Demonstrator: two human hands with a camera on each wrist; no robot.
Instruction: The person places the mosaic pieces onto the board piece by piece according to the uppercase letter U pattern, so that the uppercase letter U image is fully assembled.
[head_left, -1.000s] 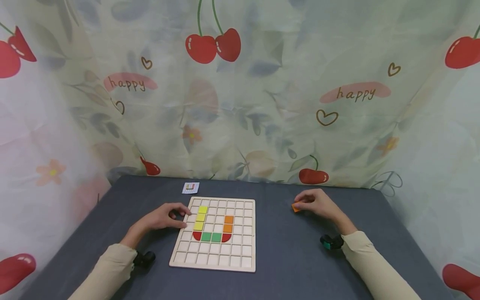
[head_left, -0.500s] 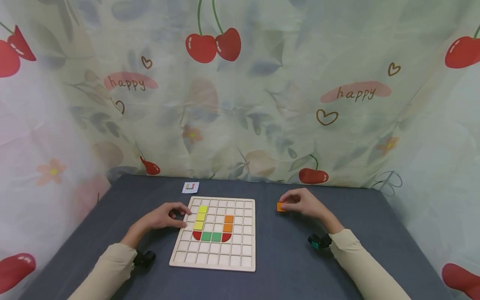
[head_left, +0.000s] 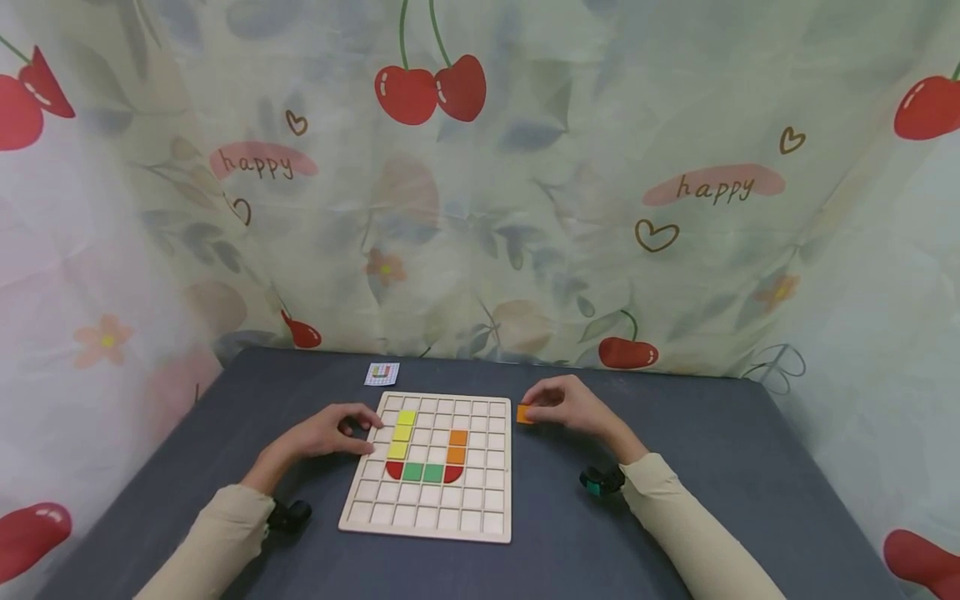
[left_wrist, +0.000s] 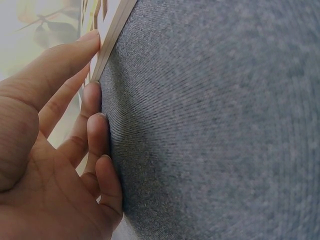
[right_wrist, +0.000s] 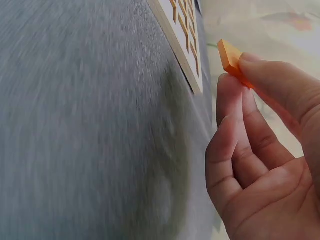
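Observation:
A pale wooden grid board (head_left: 472,500) lies on the table. Three yellow square tiles (head_left: 402,433) stand in a column on it, with two orange square tiles (head_left: 456,447) in another column. Two green tiles (head_left: 423,472) sit between two red rounded tiles (head_left: 453,474) below. My left hand (head_left: 330,432) rests at the board's left edge, thumb and index fingertips touching it; the left wrist view shows the thumb (left_wrist: 70,57) on the rim. Just off the board's right edge, my right hand (head_left: 573,406) pinches a loose orange tile (right_wrist: 230,59) between thumb and fingers, held above the table.
A small card (head_left: 382,374) printed with a coloured pattern on a grid lies behind the board. The dark grey table (head_left: 637,542) is enclosed by a printed curtain (head_left: 480,208) at the back and sides.
My right hand has moved left with the orange tile, from well right of the board to beside its right edge. My left hand and the board have stayed put.

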